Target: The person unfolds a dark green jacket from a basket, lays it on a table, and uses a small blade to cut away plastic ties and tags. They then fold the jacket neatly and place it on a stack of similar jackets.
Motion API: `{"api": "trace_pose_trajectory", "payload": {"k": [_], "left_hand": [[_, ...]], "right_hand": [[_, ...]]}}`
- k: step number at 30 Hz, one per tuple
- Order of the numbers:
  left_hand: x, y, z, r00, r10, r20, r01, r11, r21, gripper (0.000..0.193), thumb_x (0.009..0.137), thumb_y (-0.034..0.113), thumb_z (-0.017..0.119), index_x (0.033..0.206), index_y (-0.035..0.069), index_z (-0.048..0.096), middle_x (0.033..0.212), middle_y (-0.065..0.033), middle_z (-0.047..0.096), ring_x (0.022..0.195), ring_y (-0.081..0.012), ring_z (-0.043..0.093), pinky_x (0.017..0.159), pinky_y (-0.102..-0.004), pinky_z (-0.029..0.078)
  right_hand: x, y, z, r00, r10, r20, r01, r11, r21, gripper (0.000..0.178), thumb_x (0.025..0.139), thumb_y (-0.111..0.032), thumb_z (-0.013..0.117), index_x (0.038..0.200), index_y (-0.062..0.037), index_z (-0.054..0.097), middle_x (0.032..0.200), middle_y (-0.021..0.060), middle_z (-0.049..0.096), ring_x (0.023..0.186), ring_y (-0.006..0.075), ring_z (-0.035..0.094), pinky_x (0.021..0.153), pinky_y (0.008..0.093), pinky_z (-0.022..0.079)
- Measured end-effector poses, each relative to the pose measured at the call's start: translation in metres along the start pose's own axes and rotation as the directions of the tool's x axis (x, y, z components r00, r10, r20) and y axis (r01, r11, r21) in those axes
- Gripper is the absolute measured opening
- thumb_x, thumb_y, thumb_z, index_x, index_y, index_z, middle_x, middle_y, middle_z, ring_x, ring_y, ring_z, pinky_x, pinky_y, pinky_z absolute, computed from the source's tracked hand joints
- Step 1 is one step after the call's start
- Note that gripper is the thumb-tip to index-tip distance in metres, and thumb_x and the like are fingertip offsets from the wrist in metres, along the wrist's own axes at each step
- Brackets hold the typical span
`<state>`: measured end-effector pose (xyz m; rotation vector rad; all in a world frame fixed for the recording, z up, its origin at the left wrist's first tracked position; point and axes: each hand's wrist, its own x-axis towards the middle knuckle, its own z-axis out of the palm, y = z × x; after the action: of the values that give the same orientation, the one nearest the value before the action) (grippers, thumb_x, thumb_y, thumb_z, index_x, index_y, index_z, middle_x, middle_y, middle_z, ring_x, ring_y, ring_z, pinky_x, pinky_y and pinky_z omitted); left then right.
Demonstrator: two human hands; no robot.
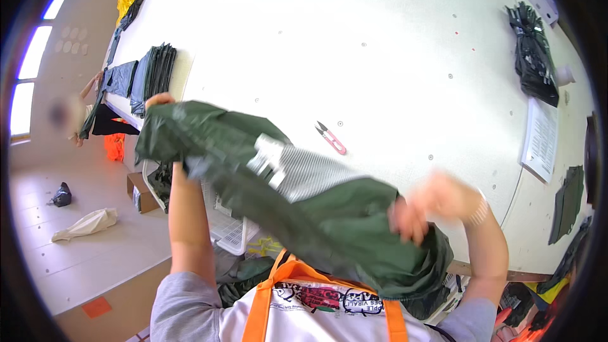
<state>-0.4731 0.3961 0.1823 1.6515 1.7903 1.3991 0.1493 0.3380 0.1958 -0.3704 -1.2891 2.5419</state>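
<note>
A dark green piece of thin, shiny fabric [342,228], seemingly part of a garment, stretches slantwise in front of me above the near table edge. A grey-and-white striped patch and white labels [269,161] show at its middle. My left hand [159,99] is closed on its upper left end, with most of the fingers hidden behind the cloth. At the right end, my right hand [437,202] is over or against the fabric, its fingers smeared by motion. Pink-handled thread snips [331,138] lie on the white table [380,57] just beyond the cloth.
Stacked dark green pieces [152,76] sit at the table's left edge, where another person [82,111] stands. A black bundle [534,57] and printed papers [540,142] lie at right. Below left are a white plastic crate [231,231] and a cardboard box [142,193].
</note>
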Motion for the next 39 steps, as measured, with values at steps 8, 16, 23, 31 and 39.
{"api": "trace_pose_trajectory", "payload": {"k": [8,16,23,31,39], "left_hand": [[0.014,0.037,0.115,0.986,-0.147,-0.078,0.151,0.987,0.049,0.013,0.085,0.012,0.055,0.087,-0.001,0.057,0.082,-0.0117,0.06,0.074,-0.0197,0.058,0.07,-0.0306,0.048],[0.029,-0.071,0.219,0.984,-0.177,-0.003,0.145,0.797,0.587,0.035,0.081,0.037,0.064,0.087,0.003,0.067,0.078,-0.019,0.065,0.073,-0.0374,0.062,0.066,-0.042,0.046],[0.031,-0.115,0.22,0.913,-0.312,0.263,0.137,0.842,0.521,0.05,0.077,0.052,0.066,0.102,0.008,0.067,0.095,-0.0124,0.068,0.09,-0.0302,0.063,0.077,-0.0395,0.048],[0.067,-0.121,0.257,0.84,-0.257,0.478,0.27,0.962,0.042,0.035,0.082,0.03,0.071,0.098,-0.001,0.065,0.083,-0.0113,0.068,0.076,-0.0189,0.061,0.069,-0.0318,0.047],[0.075,-0.127,0.264,0.929,-0.202,0.31,0.151,0.972,0.18,0.028,0.088,0.028,0.061,0.091,0.001,0.064,0.076,-0.0125,0.065,0.069,-0.0231,0.062,0.063,-0.0342,0.047]], "right_hand": [[0.182,0.147,-0.112,0.892,-0.395,-0.22,-0.167,0.164,-0.972,0.007,0.081,-0.016,0.061,0.087,-0.0121,0.064,0.095,0.0046,0.058,0.088,0.0228,0.058,0.071,0.0341,0.049],[0.019,0.132,-0.208,0.54,-0.542,-0.644,-0.625,0.255,-0.738,0.013,0.084,-0.006,0.058,0.096,-0.0067,0.061,0.089,0.0113,0.057,0.085,0.0314,0.056,0.073,0.0382,0.047],[-0.072,0.101,-0.126,0.154,-0.482,-0.863,-0.811,0.436,-0.389,0.038,0.084,-0.006,0.059,0.122,-0.007,0.055,0.112,0.0132,0.059,0.107,0.0275,0.056,0.094,0.0333,0.043],[0.107,0.073,-0.033,0.702,-0.339,-0.626,-0.698,-0.155,-0.699,0.073,0.065,0.006,0.056,0.134,-0.0157,0.046,0.141,0.0111,0.04,0.133,0.0314,0.034,0.112,0.0451,0.024],[0.072,0.081,-0.154,-0.046,-0.551,-0.833,-0.75,0.57,-0.335,0.043,0.093,-0.036,0.055,0.073,0.0022,0.052,0.059,0.0148,0.047,0.056,0.0164,0.037,0.056,0.0319,0.038]]}}
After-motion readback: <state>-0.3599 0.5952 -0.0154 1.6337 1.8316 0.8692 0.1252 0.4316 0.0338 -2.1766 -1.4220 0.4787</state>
